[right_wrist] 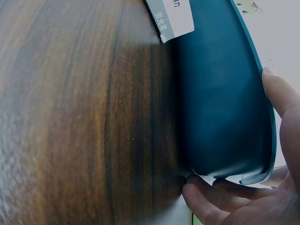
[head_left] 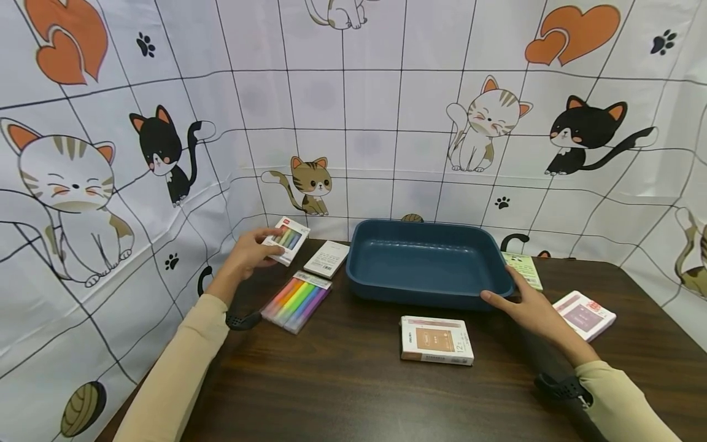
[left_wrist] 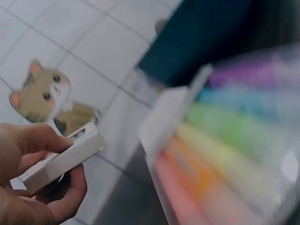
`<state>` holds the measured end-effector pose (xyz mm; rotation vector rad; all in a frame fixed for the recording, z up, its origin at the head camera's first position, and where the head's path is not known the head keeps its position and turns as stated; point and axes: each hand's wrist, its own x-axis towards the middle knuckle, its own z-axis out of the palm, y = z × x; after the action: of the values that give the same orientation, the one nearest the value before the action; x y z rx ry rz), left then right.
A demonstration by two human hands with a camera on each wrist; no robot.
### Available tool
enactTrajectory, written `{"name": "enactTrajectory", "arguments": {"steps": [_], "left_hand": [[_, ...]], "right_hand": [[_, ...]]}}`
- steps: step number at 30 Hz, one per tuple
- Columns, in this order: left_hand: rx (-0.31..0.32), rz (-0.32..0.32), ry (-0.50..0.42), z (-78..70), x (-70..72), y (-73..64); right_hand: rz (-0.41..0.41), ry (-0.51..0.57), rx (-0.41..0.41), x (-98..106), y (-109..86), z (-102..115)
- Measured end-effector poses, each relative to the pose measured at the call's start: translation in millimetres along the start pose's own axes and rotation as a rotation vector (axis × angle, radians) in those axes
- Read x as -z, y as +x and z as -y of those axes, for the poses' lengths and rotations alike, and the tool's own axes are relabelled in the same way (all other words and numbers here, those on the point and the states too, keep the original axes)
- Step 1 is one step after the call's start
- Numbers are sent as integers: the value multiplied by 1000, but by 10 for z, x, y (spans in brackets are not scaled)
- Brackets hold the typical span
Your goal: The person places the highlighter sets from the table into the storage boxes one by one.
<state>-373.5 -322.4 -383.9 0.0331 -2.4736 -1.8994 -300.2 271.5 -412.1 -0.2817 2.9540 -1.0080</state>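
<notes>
My left hand (head_left: 250, 252) pinches a white box of coloured sticks (head_left: 298, 232) above the table's back left. In the left wrist view, thumb and fingers close on the edges of this box (left_wrist: 65, 161). A deep blue rectangular tray (head_left: 414, 297) stands at the back middle, with nothing visible inside it. My right hand (head_left: 533, 310) grips its front right corner. The right wrist view shows the thumb on the tray's rim and the fingers curled under the corner. Below my left hand lies a clear pack of rainbow-coloured highlighters (head_left: 295, 304).
A white box (head_left: 327, 259) lies between the highlighters and the tray. In front of the tray is a white and orange box (head_left: 436, 339). To the right lie a green box (head_left: 523, 269) and a white and purple box (head_left: 584, 314). A cat-print curtain (head_left: 370, 104) hangs behind the table.
</notes>
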Motion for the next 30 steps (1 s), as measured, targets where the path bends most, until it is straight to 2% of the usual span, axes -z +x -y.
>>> {"name": "enactTrajectory", "arguments": {"steps": [7,11,20,26,30], "left_hand": [[-53,27,-39,-381,-213,-62],[-80,56,-39,-514,-374,-95],[-80,76,-66,-692,-709,-112],[-105,117,-84,-742,-925,-119],[-108,121,-86,-759,-1016,-119]], "right_hand": [[-11,-8,8,27,-12,-17],[-8,-10,-9,16,-39,-49],[-13,-4,4,-16,-29,-61],[-8,8,9,-42,-22,-49],[-6,2,15,-38,-10,-29]]}}
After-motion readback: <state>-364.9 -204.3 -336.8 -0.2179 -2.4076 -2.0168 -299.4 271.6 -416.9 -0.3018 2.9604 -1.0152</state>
